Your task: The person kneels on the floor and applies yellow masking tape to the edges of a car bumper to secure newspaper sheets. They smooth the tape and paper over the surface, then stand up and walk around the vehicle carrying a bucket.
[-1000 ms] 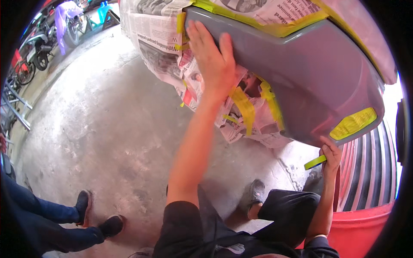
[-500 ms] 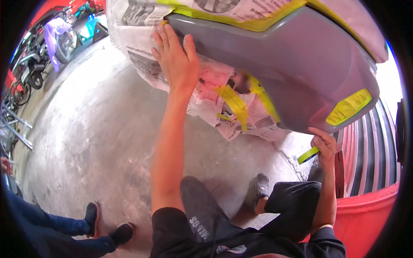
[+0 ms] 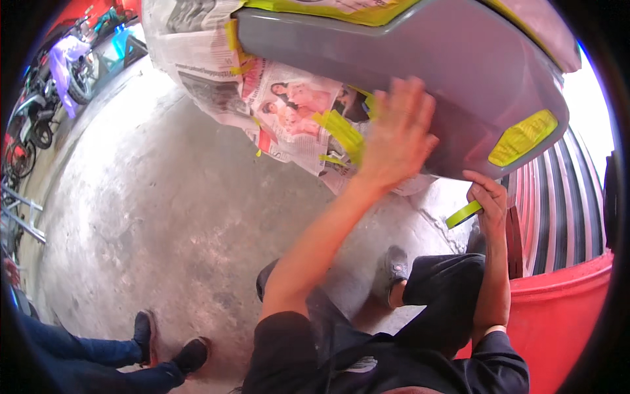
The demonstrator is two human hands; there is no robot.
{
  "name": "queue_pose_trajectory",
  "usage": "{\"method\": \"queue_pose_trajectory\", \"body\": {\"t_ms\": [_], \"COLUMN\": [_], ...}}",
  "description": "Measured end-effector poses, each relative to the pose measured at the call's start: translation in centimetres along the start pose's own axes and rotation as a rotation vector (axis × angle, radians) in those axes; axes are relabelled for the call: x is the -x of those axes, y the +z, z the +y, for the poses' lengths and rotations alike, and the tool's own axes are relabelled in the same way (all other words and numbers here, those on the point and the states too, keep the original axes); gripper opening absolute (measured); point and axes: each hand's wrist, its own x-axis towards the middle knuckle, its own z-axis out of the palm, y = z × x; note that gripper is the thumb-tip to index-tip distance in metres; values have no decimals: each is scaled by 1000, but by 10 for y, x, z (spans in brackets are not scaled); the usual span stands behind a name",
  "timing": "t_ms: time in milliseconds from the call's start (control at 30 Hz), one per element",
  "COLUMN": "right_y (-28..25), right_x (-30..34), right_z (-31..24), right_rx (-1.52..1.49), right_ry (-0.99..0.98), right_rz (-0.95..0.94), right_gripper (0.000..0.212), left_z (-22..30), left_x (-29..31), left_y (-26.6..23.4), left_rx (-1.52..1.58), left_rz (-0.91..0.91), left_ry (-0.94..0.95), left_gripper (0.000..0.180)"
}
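A grey-primed car bumper (image 3: 341, 49) fills the upper part of the head view, its edges masked with newspaper (image 3: 289, 98) and yellow masking tape (image 3: 342, 134). My left hand (image 3: 400, 134), slightly blurred, lies over or just in front of the bumper's lower edge with its fingers stretched out; whether the palm touches is unclear. My right hand (image 3: 489, 197) grips a roll of yellow-green masking tape (image 3: 463, 215) below the bumper's right corner. Its index finger reaches up to the underside edge. A light or reflector recess (image 3: 523, 138) near that corner is covered with yellow tape.
A red rounded container (image 3: 558, 308) stands close at my right, beside a ribbed shutter (image 3: 558, 217). Another person's legs and dark shoes (image 3: 146, 335) are at the lower left. Motorcycles (image 3: 39, 118) line the far left of the concrete floor (image 3: 151, 217).
My left hand has swept right and down from the bumper's left end to its lower middle. The right hand keeps the tape roll near the corner. The view has shifted slightly.
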Motion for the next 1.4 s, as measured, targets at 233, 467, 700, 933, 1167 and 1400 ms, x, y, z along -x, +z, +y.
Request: {"method": "queue_pose_trajectory", "body": {"t_ms": [233, 467, 700, 933, 1167, 1400], "right_y": [2, -1, -25, -48, -35, -28], "right_x": [11, 21, 105, 150, 117, 113], "right_z": [-7, -12, -25, -17, 49, 130], "right_rx": [29, 47, 164, 221, -41, -127], "right_ry": [-32, 12, 246, 229, 370, 406], "right_rz": [-4, 132, 170, 207, 16, -40], "right_gripper": [36, 37, 33, 33, 31, 35], "left_z": [-74, 37, -6, 7, 18, 19], "left_x": [-27, 26, -24, -13, 30, -27], "left_y": [-38, 38, -14, 62, 47, 60], "left_rx": [-143, 136, -210, -532, -248, -706], "left_rz": [526, -142, 163, -247, -660, -404], "left_ry": [-273, 98, 93, 532, 678, 514], "left_gripper": [82, 80, 75, 76, 71, 80]}}
